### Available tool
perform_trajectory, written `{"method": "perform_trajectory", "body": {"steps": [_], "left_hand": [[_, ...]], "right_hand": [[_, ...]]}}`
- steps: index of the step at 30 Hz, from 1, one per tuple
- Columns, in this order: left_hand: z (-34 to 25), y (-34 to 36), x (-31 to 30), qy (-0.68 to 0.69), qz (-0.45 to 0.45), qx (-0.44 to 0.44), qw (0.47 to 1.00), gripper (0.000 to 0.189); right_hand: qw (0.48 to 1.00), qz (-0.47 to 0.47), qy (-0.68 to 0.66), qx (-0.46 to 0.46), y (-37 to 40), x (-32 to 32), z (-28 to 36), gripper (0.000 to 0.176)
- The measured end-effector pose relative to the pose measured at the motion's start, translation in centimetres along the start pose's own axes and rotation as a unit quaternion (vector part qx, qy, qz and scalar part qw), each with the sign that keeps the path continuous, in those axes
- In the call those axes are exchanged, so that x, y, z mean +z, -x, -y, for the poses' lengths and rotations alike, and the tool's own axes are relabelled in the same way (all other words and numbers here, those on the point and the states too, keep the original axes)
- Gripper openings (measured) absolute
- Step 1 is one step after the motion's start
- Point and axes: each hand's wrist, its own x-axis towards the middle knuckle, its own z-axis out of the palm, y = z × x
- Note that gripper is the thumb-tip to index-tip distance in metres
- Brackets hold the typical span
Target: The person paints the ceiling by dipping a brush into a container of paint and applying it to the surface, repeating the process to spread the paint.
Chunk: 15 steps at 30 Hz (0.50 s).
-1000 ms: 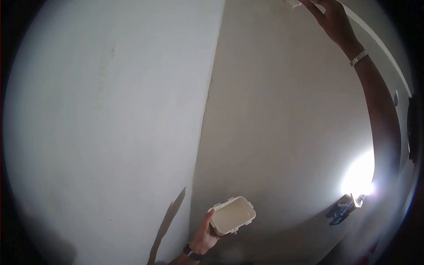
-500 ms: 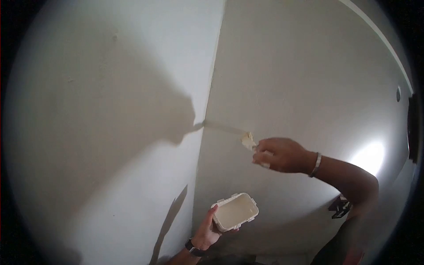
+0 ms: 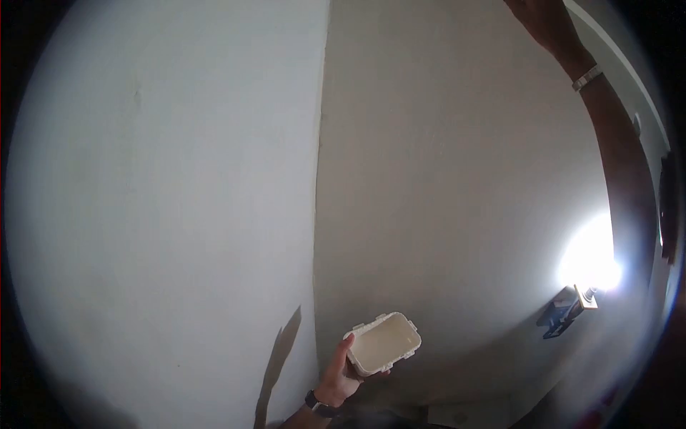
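My left hand (image 3: 337,384), with a dark watch at the wrist, is wrapped round a small rectangular plastic food container (image 3: 386,344) from below, thumb over its rim. Tilted towards me, the container shows pale cream inside walls and clip tabs along its edge. High at the upper right, my right hand (image 3: 536,16) is cut off by the top of the view. Its fingers and anything in them are out of sight. A light bracelet circles that wrist, and the raised arm is in front of the grey wall (image 3: 443,179).
A white wall (image 3: 179,200) meets the grey one in a corner left of centre. On the right, a bright lamp (image 3: 593,264) glows above a dark blue bracket or box (image 3: 562,312). A pale curved trim runs along the upper right.
My right hand, which gripped a small cream-coated brush-like tool near the wall, has swung up to the top edge. Its shadow has left the white wall. The container stays nearly still.
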Motion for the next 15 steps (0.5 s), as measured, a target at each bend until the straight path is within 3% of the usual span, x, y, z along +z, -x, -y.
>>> {"method": "perform_trajectory", "body": {"steps": [2,3,5,6,7,9,10,11,14,15], "left_hand": [[0.7,-0.5,-1.1,0.014,0.02,-0.012,1.0,0.063],[0.7,-0.4,-1.2,0.013,0.021,-0.013,1.0,0.063],[0.8,-0.4,-1.1,0.005,0.032,0.0,0.999,0.063],[0.6,-0.3,-0.8,0.005,0.031,0.002,0.999,0.063],[0.4,0.0,-0.3,0.006,0.025,-0.003,1.0,0.063],[0.5,0.1,-0.2,0.01,0.019,-0.008,1.0,0.063],[0.5,-0.1,-0.6,0.014,0.032,-0.013,0.999,0.063],[0.5,-0.3,-0.7,0.021,0.045,-0.017,0.999,0.063],[0.3,0.0,0.4,-0.006,0.027,0.002,1.0,0.062],[0.5,-0.3,-0.2,-0.007,0.023,0.002,1.0,0.062]], "right_hand": [[0.999,-0.008,0.028,-0.024,1.9,0.4,-0.2,0.008],[0.996,0.014,0.07,-0.053,3.6,1.7,0.3,0.018],[0.993,0.096,-0.052,0.048,8.2,3.1,4.1,0.014],[0.992,0.077,-0.002,-0.097,11.2,4.9,5.2,0.018],[0.985,0.116,0.006,-0.126,13.6,5.4,8.2,0.019],[0.97,0.162,-0.173,-0.061,16.5,5.3,14.5,0.015],[0.919,0.265,-0.289,0.033,17.5,4.8,16.8,0.011],[0.943,0.205,-0.247,-0.088,19.2,5.6,18.2,0.012],[0.878,0.289,-0.38,-0.028,19.9,5.7,20.0,0.014],[0.878,0.286,-0.383,-0.026,19.5,5.8,19.5,0.014]]}}
